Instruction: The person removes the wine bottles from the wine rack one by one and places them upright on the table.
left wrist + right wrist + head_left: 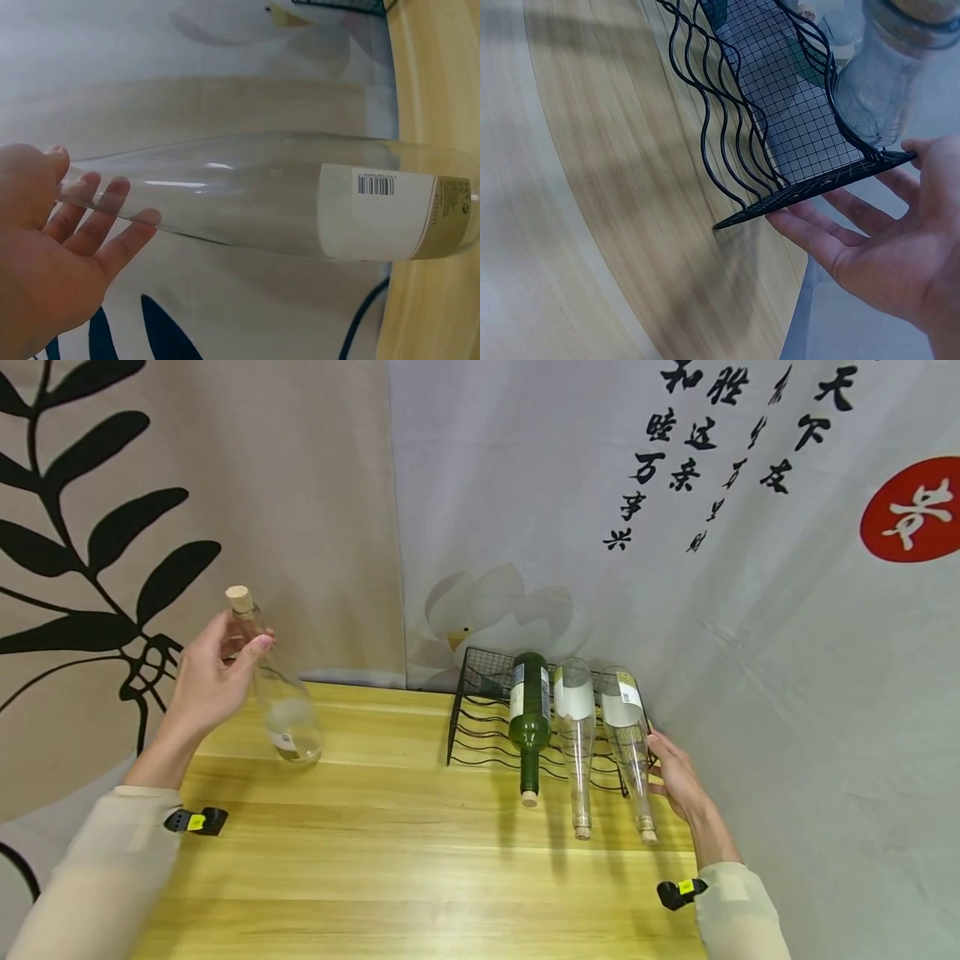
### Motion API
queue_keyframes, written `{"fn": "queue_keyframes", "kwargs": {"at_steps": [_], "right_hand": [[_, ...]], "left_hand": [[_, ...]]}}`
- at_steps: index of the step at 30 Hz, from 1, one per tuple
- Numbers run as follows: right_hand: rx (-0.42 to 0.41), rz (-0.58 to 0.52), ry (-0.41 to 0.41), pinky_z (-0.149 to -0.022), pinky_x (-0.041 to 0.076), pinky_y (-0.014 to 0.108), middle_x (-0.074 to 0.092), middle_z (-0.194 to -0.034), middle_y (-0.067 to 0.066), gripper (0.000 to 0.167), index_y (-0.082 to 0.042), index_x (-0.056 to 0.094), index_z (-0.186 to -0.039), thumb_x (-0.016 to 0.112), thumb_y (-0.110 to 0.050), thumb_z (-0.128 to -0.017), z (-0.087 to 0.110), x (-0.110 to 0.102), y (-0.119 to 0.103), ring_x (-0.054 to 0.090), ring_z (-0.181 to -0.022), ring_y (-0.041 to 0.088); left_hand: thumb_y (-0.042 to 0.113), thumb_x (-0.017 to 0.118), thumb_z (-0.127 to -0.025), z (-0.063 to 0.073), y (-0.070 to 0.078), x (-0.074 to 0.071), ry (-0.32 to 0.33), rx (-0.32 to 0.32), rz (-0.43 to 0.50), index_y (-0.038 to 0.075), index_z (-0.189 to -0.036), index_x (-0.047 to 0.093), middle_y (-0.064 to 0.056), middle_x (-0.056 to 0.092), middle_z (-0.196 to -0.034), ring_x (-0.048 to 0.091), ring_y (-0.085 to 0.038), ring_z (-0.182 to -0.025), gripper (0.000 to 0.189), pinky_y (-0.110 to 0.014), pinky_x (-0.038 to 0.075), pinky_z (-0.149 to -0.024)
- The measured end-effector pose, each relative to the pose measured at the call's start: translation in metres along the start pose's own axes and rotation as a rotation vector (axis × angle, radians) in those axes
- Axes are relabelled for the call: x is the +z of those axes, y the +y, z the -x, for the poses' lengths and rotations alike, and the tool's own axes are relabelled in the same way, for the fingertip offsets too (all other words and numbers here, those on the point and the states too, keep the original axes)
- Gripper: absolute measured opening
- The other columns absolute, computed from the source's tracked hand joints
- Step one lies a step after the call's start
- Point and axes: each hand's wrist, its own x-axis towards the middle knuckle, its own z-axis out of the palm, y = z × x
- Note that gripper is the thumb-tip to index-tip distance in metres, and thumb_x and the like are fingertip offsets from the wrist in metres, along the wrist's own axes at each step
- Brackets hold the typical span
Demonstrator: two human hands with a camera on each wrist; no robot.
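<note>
My left hand grips a clear glass bottle by its neck, just below the cork. The bottle is slightly tilted, base down near the table; whether it touches the table is unclear. In the left wrist view its white-and-olive label shows a barcode. At the right, my right hand touches the outer side of a black wire bottle rack, fingers fairly straight along the side panel. A green bottle and two clear bottles lie on the rack, corked necks toward me.
The wooden table runs back to a printed cloth backdrop with leaves and characters. A grey cloth side wall stands close to the right hand. The necks of the racked bottles jut out over the table.
</note>
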Motion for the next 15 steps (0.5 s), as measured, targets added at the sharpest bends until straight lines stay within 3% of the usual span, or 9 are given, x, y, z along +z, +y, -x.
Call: {"fn": "queue_keyframes", "kwargs": {"at_steps": [8, 15], "right_hand": [[0.001, -0.009, 0.006, -0.09, 0.067, 0.033, 0.049, -0.144, -0.004, 0.074, -0.023, 0.01, -0.185, 0.035, -0.054, -0.123, 0.002, 0.001, -0.002, 0.068, -0.108, 0.01], [-0.002, 0.007, 0.009, -0.09, 0.066, 0.032, 0.044, -0.157, 0.005, 0.075, -0.023, 0.009, -0.185, 0.035, -0.055, -0.123, 0.004, 0.003, -0.003, 0.068, -0.109, 0.009]], "left_hand": [[0.042, 0.061, -0.118, -0.015, -0.026, -0.019, 0.009, -0.105, -0.082, 0.007, -0.149, 0.06, 0.028, 0.059, -0.122, 0.052, 0.024, -0.114, 0.047, 0.003, 0.044, -0.095], [0.048, 0.059, -0.117, -0.025, -0.043, -0.031, 0.025, -0.17, -0.109, 0.014, -0.154, 0.057, 0.029, 0.056, -0.128, 0.054, 0.015, -0.12, 0.051, -0.007, 0.046, -0.099]]}}
